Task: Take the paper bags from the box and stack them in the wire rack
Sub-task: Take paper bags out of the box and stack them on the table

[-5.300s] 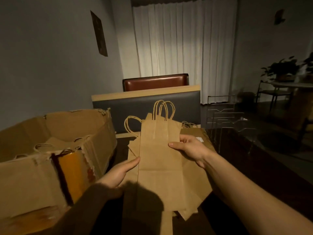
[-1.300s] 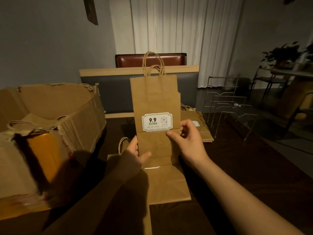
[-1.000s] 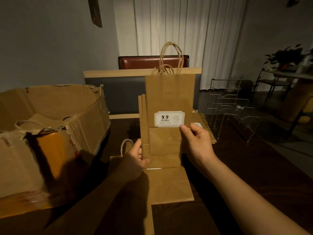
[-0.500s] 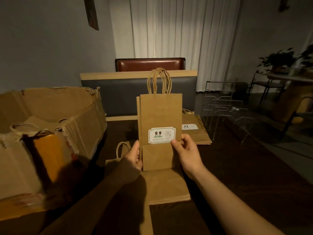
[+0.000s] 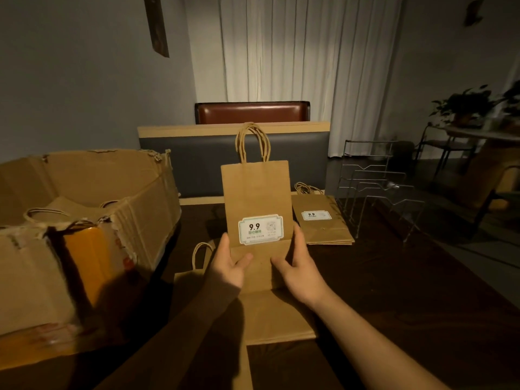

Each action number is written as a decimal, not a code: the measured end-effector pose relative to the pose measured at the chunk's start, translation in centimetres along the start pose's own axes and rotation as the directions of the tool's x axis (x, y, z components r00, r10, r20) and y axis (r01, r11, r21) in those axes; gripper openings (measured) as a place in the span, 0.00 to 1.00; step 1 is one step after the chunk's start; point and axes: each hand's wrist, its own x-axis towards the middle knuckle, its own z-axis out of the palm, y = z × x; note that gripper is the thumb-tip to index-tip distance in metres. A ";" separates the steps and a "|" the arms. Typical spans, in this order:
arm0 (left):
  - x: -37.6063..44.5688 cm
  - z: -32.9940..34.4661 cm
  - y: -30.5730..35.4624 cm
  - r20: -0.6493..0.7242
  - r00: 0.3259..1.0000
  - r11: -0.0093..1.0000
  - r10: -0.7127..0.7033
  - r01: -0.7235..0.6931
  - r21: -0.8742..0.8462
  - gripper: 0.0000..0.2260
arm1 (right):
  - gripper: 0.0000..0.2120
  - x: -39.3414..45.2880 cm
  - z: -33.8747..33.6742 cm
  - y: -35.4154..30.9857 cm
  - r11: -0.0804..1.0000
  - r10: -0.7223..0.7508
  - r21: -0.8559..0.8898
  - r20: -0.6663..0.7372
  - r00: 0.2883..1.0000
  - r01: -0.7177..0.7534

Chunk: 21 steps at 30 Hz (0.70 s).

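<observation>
Both hands — left hand [image 5: 229,266], right hand [image 5: 298,270] — pinch one bag [image 5: 256,198] upright; I'd say rack [image 5: 377,190] empty, box [image 5: 84,220] holds more.

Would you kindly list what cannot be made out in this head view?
- Small print on the held bag's label: too small and dim.
- How many bags remain in the cardboard box: its torn wall hides them.
- Bags lying under the left hand and right hand: covered by both arms and shadow.
- Wire rack: thin wires fade into the dark.

Dim room: white curtain [image 5: 295,52] (lit), grey walls [image 5: 84,80], brown chair [image 5: 251,112].
</observation>
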 end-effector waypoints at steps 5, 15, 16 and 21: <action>2.5 2.2 2.2 0.011 1.000 1.000 -0.016 0.017 -0.023 0.19 | 0.29 1.5 -2.0 -0.5 0.991 0.128 0.062 -0.185 0.974 -0.118; 8.5 7.4 3.5 0.093 0.995 0.994 -0.047 0.056 -0.092 0.27 | 0.21 7.0 -7.5 1.9 0.978 0.206 0.038 -0.362 0.909 -0.207; 9.4 8.0 3.9 0.085 0.995 0.996 -0.049 0.054 -0.064 0.28 | 0.23 8.1 -8.1 1.9 0.971 0.199 -0.042 -0.408 0.891 -0.237; 14.1 11.5 2.3 0.260 0.937 0.973 -0.231 0.218 0.079 0.18 | 0.27 12.4 -11.0 4.8 0.878 0.248 -0.272 -0.445 0.861 -0.393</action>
